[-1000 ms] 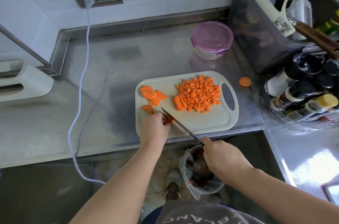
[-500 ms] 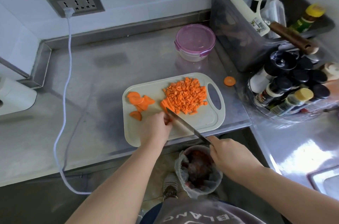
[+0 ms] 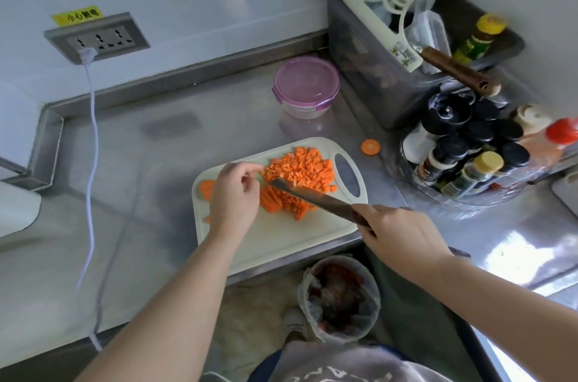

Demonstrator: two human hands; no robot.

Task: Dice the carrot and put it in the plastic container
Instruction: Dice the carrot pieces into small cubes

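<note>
A pale cutting board (image 3: 281,238) lies at the counter's front edge. A heap of diced carrot (image 3: 305,169) sits at its far right, with carrot strips (image 3: 275,198) just below and a few slices (image 3: 206,188) at the left, partly hidden by my wrist. My left hand (image 3: 236,194) hovers over the strips, fingers loosely curled, holding nothing. My right hand (image 3: 403,234) grips the handle of a knife (image 3: 309,195) whose blade lies across the strips, tip near the dice. The plastic container (image 3: 306,86) with a purple lid stands closed behind the board.
One carrot round (image 3: 370,147) lies on the steel counter right of the board. A grey bin (image 3: 406,47) with utensils and a tray of spice bottles (image 3: 475,150) crowd the right. A white cable (image 3: 92,163) hangs from the wall socket. A lined waste bin (image 3: 339,297) stands below the counter.
My left hand has lifted off the carrot piece and moved toward the diced heap. The knife blade has shifted up the board across the strips. The camera view has tilted left.
</note>
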